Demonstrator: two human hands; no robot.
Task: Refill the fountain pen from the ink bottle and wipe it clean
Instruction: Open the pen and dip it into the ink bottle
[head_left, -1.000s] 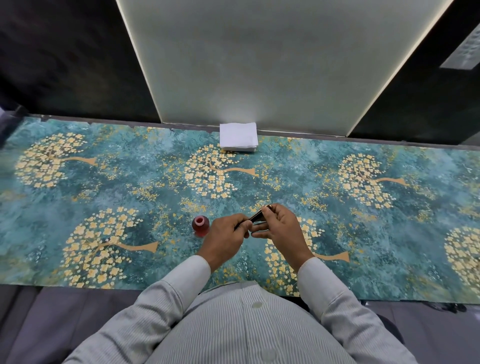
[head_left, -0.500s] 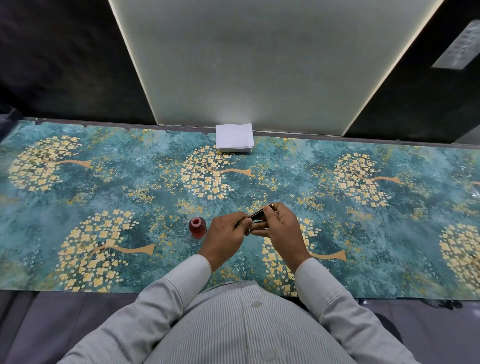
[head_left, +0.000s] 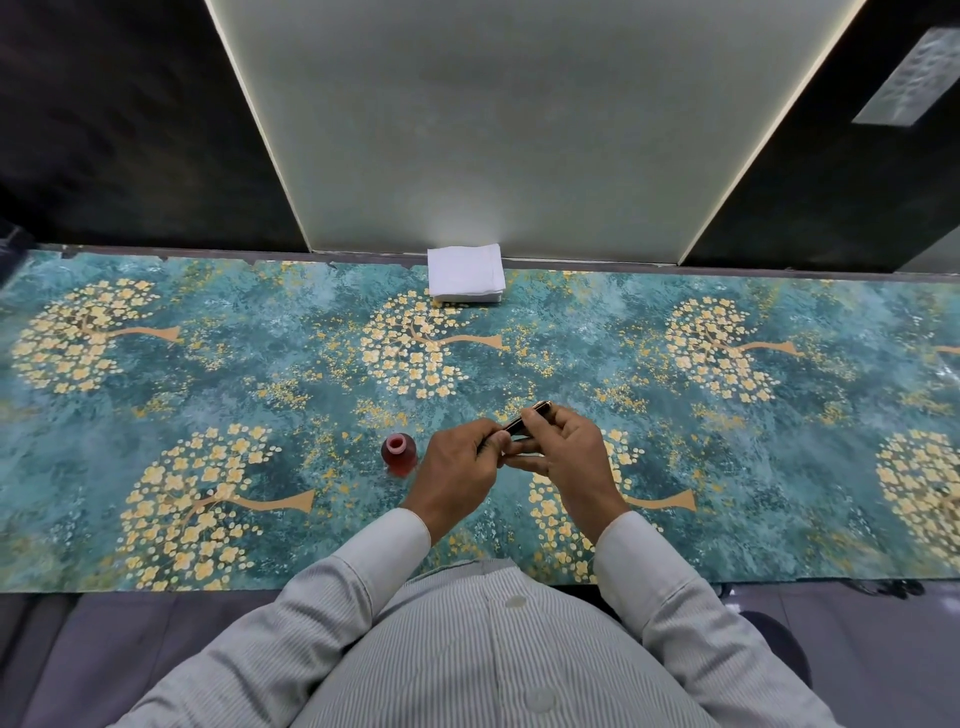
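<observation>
Both our hands hold a dark fountain pen above a teal, gold-flowered tablecloth, with an open ink bottle just to the left.

From left to right: the small red ink bottle (head_left: 399, 455) stands upright on the tablecloth (head_left: 208, 374), its mouth uncovered, just beside our left hand (head_left: 457, 470). That hand's fingers curl round the near end of the pen (head_left: 524, 422); our right hand (head_left: 563, 457) pinches the far end between thumb and fingertips, so the pen slants up and away between them. We judge that we are opening or unscrewing the pen: best to twist gently, one hand steady, and keep it low and clear of the bottle, which a nudge could tip. A folded white cloth (head_left: 466, 272) waits at the table's far edge, well apart, for wiping.
</observation>
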